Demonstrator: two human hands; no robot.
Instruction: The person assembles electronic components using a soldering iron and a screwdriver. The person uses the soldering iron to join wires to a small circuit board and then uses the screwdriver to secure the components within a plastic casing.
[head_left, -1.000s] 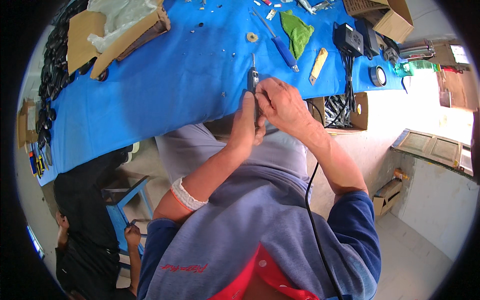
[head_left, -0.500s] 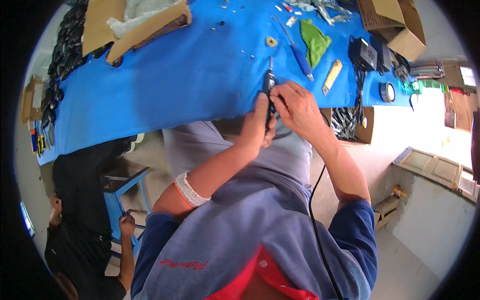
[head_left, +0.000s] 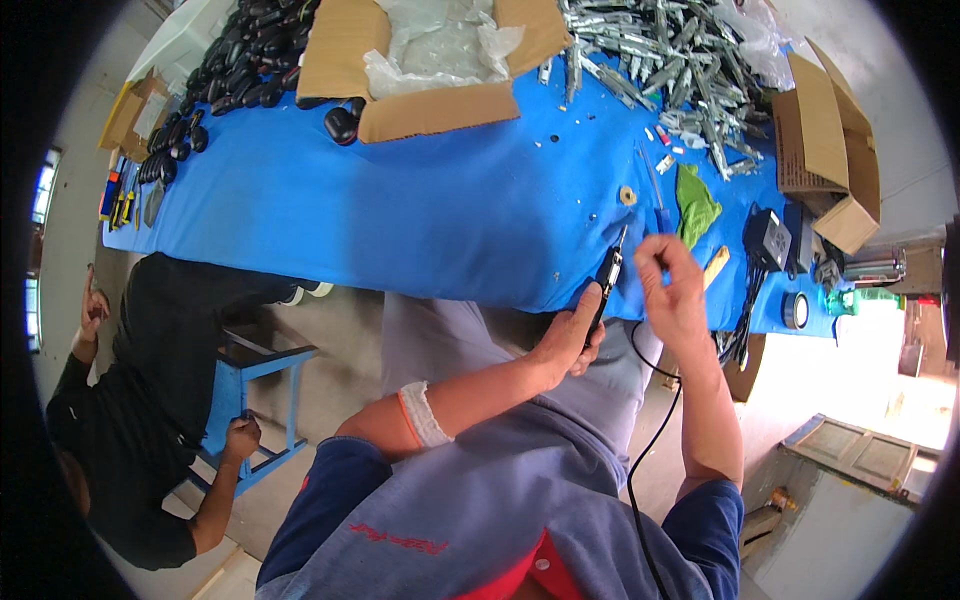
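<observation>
My left hand is closed around a black, pen-shaped corded tool with a thin metal tip. The tip points up and away, over the near edge of the blue-covered table. A black cable runs down across my lap and shirt. Just right of the tool, and apart from it, my right hand is raised with its fingers curled in. Anything between those fingertips is too small or hidden to make out. Beyond that hand are a blue-handled screwdriver, a green cloth and a yellow-handled piece.
Metal parts lie heaped at the back right, beside an open carton. Another carton holds plastic bags, near many black casings. A black box and a tape roll sit right. A person is at the left.
My view has shifted, bringing more of the table's far side into sight. My right hand has come off the tool and moved to its right. The left hand still grips the tool.
</observation>
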